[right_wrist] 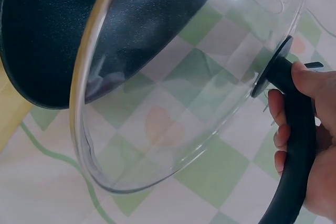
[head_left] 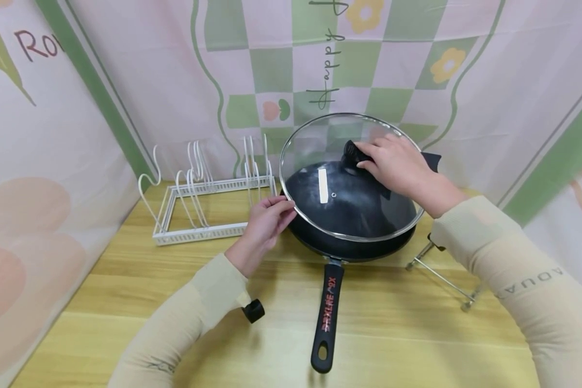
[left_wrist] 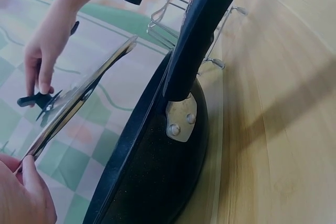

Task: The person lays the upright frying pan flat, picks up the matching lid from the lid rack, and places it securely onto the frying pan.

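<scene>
A glass lid [head_left: 315, 215] with a metal rim is held above a black frying pan [head_left: 354, 250], apart from it in the left wrist view. My right hand [head_left: 393, 164] grips the lid's black handle [right_wrist: 299, 135], fingers curled round it. At the lid's left edge, my left hand [head_left: 269, 218] pinches the rim between thumb and fingers; in the left wrist view this hand [left_wrist: 26, 192] shows at the lower left. The pan's long black handle [head_left: 326, 318] points toward me, with red lettering along it.
A white wire rack [head_left: 203, 233] stands on the wooden table [head_left: 252, 355] at the left. Part of a metal wire stand [head_left: 441, 272] shows right of the pan. Patterned cloth [head_left: 271, 70] hangs behind and at both sides.
</scene>
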`<state>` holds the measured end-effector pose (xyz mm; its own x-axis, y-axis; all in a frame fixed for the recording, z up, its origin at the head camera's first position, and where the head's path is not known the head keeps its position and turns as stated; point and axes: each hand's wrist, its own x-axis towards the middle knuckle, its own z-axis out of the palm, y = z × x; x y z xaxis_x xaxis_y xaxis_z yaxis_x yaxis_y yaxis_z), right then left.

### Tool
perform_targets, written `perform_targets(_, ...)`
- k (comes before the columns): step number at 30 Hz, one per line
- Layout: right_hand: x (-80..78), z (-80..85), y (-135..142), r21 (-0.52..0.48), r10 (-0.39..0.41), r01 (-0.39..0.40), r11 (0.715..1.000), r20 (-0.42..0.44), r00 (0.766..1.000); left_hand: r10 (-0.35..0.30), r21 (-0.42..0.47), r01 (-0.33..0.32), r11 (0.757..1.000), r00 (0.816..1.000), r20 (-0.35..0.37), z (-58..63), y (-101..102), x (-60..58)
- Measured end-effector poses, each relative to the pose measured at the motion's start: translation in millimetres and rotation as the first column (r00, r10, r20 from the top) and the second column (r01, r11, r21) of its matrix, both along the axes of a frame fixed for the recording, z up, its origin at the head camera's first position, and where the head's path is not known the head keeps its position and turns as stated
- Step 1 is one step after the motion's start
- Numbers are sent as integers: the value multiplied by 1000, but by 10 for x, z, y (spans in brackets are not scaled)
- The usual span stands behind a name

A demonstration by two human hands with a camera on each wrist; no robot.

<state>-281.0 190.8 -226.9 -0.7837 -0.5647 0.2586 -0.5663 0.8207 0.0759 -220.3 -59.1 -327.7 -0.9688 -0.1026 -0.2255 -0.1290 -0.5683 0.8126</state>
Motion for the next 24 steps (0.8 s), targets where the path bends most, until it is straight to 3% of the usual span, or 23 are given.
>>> perform_targets(9, -30, 27, -4, 42, -29, 27, 999, 57, 998, -7, 10, 7, 1000, 1000, 30, 32, -8, 9)
perform_targets(24, -110, 104, -13, 77, -1, -5, 997, 83, 997, -29, 50, 27, 998, 999, 45, 48, 11, 22)
